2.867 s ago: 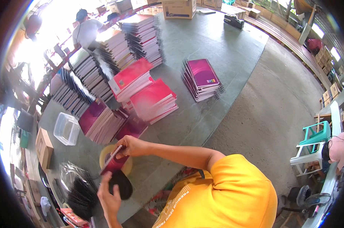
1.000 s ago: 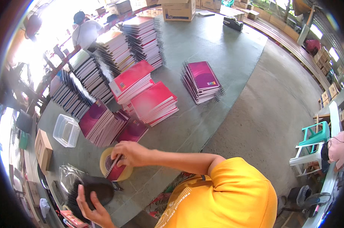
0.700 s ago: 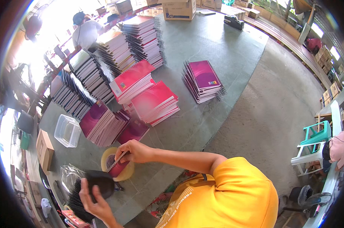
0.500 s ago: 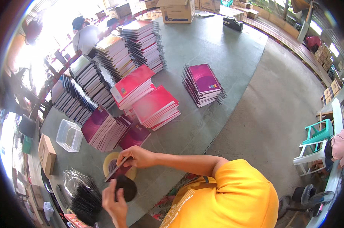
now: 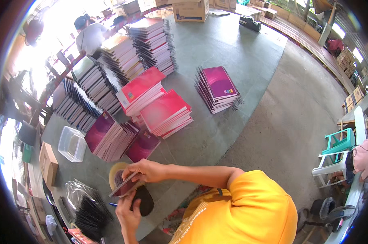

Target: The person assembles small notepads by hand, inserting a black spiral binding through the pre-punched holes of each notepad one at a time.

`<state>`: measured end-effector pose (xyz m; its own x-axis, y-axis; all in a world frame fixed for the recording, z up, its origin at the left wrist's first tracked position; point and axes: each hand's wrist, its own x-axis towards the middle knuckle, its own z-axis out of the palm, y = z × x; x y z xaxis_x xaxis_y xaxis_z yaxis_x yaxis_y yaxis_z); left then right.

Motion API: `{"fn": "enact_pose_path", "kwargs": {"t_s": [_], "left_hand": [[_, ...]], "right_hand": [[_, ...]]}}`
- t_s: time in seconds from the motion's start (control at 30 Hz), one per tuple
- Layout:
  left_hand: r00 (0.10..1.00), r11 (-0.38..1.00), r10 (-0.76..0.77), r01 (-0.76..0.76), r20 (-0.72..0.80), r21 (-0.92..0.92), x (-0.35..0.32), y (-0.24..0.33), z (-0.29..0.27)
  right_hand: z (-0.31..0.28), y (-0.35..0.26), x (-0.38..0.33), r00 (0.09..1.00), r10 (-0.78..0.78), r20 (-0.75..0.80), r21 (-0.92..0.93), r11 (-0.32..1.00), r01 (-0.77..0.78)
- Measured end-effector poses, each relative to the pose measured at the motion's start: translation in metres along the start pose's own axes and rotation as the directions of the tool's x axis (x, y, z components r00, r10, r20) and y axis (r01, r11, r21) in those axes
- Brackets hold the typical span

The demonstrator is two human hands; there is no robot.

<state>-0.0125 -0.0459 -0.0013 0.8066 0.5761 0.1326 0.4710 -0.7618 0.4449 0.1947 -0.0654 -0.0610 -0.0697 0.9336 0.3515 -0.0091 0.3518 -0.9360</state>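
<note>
both hands grip one magenta spiral-bound notebook at the near left of the grey tabletop: right hand clasping its top, left hand underneath (beside a tan tape roll).

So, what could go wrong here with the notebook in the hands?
The notebook is held above the tape roll only by the right hand and left hand; it may slip. The leaning maroon stack could possibly slide onto the work spot if bumped.
</note>
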Motion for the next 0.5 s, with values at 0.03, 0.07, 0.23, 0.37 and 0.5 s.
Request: {"fn": "enact_pose_path", "kwargs": {"t_s": [0.03, 0.07, 0.23, 0.37, 0.5], "left_hand": [[0.987, 1.0, -0.007, 0.011, -0.163, 0.023, 0.0, -0.001, -0.006], [0.952, 0.999, -0.015, 0.028, -0.306, 0.039, -0.003, -0.002, -0.014], [0.954, 0.998, 0.063, -0.058, -0.294, 0.025, 0.007, -0.003, -0.003], [0.858, 0.997, 0.051, -0.013, -0.511, 0.078, 0.003, -0.005, -0.015], [0.972, 0.998, -0.037, 0.024, -0.231, -0.057, 0.008, 0.0, 0.006]], "right_hand": [[0.0, -0.003, -0.001, 0.999, -0.002, 0.035, 0.004, 1.0, 0.002], [0.002, -0.005, -0.004, 0.998, 0.006, 0.061, 0.017, 1.0, -0.008], [-0.001, -0.004, -0.006, 0.999, -0.049, 0.003, -0.103, 0.993, 0.05], [0.003, -0.005, -0.005, 0.998, -0.008, 0.056, 0.028, 1.0, 0.006], [0.002, -0.003, -0.006, 1.0, 0.012, 0.001, -0.043, 0.999, -0.012]]}}
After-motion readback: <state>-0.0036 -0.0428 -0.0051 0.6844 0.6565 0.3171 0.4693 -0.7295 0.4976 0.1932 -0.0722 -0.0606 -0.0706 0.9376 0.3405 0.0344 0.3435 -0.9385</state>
